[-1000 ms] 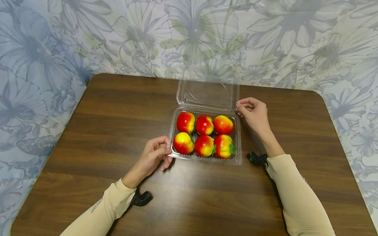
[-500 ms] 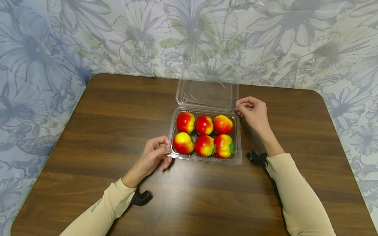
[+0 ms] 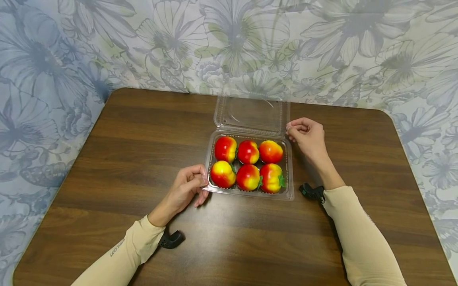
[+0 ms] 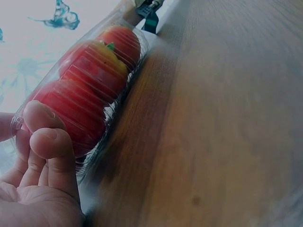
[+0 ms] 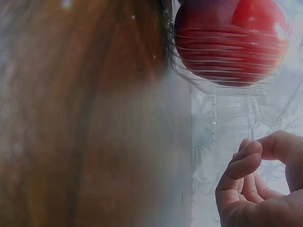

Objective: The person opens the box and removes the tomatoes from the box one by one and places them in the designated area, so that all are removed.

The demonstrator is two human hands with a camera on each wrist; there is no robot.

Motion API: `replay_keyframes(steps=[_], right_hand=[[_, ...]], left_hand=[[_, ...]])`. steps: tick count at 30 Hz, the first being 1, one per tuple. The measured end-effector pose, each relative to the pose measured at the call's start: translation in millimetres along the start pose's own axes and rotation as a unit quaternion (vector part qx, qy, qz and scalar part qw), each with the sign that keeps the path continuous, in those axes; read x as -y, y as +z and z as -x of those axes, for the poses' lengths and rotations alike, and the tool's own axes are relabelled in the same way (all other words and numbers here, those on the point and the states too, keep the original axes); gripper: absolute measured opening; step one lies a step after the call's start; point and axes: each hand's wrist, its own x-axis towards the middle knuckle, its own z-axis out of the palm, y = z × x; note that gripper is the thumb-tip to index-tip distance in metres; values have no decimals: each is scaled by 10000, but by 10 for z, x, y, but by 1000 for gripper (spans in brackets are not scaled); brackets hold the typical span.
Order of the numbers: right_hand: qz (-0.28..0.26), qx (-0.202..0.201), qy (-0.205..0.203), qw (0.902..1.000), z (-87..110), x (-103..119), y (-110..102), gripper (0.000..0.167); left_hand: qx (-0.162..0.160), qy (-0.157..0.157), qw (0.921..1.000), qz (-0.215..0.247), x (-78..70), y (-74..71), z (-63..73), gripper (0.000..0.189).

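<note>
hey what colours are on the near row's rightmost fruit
The fruit is yellow and red with green leaves, best in the head view.

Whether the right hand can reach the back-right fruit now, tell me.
Probably yes, once it lets go: the right hand appears to pinch the edge of the open lid, close to that fruit; nothing covers the fruit from above, with just the container rim between.

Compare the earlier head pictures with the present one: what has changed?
Nothing has visibly moved, been gripped or released. The left hand still holds the clear box by its near left corner, the right hand the open lid; six fruits stay inside.
</note>
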Motion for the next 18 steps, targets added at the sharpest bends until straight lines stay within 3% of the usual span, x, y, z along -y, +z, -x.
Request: replay_keyframes(steps=[18], right_hand=[[1, 15, 154, 9999, -8, -14, -14, 20]], left_hand=[[21, 16, 10000, -48, -10, 18, 2, 13]])
